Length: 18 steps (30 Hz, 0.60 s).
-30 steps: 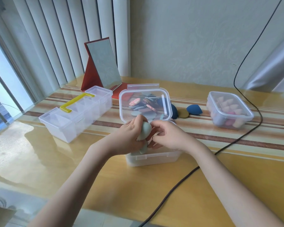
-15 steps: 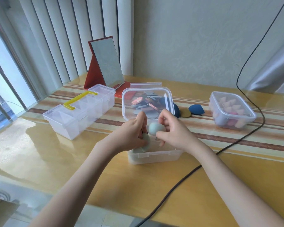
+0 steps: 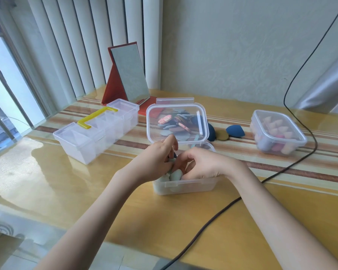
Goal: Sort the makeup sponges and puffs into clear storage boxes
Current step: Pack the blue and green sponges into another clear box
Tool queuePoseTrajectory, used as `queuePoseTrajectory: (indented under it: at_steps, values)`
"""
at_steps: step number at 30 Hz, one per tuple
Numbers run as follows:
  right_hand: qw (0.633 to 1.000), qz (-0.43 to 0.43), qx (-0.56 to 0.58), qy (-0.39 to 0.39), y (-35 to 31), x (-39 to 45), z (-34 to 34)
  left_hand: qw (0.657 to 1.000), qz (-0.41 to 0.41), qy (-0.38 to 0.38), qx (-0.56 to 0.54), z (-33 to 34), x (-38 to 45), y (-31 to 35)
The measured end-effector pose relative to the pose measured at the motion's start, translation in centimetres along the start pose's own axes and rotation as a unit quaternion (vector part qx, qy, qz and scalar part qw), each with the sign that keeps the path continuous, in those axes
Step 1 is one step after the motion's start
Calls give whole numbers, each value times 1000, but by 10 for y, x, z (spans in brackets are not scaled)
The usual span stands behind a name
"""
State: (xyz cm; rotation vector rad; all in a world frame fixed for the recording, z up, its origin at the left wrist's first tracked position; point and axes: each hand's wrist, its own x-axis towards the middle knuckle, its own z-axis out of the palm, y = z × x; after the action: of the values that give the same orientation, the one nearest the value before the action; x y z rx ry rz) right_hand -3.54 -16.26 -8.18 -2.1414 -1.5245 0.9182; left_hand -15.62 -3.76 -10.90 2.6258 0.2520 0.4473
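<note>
Head camera looks down on a yellow wooden table (image 3: 183, 221) with a striped runner along its far half. Near the middle of the table stands an open clear box (image 3: 185, 185), its lid (image 3: 177, 121) tilted up behind it. Both hands are down inside this box. The left hand (image 3: 154, 160) has its fingers curled and pressed against pale green sponges (image 3: 175, 175) at the box's near left corner. The right hand (image 3: 201, 162) is curled too, fingertips drawn together beside the same sponges; whether it actually pinches one cannot be told.

Seen through the raised lid, a heap of flat puffs (image 3: 176, 124) in pink, grey and dark colours lies on the runner behind the box. Just right of it sit a dark blue sponge (image 3: 235, 130) and an olive puff (image 3: 221, 135). Toward the right edge a closed clear box (image 3: 277, 133) holds peach and pink pointed sponges. Toward the left edge stands a divided clear case with a yellow handle (image 3: 97, 117). At the far edge a red folding mirror (image 3: 130, 74) stands upright. A black cable (image 3: 213, 217) runs across the right half of the table. No readable writing or brand shows on any of these.
</note>
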Motion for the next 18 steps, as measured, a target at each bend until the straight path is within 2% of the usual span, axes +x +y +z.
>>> queuePoseTrajectory:
  at_steps: [5, 7, 9, 11, 16, 18]
  values:
    - [999, 0, -37, 28, -3, 2, 7, 1000, 2, -13, -23, -4, 1, 0]
    - [1000, 7, 24, 0, 0, -2, 1, 995, -22, -7, -100, -11, -2, 0]
    - [996, 4, 75, -38, 4, -7, -8, 981, -32, 25, -189, -16, -6, -2]
    - [994, -5, 97, -44, 7, -9, -14, 967, -44, 58, -246, -18, -9, -6]
    - [992, -15, 123, -38, 7, -8, -18, 968, -38, 96, -228, -15, -11, -6]
    - [991, -15, 135, -10, 8, -8, -17, 969, -33, 103, -223, -13, -12, -6]
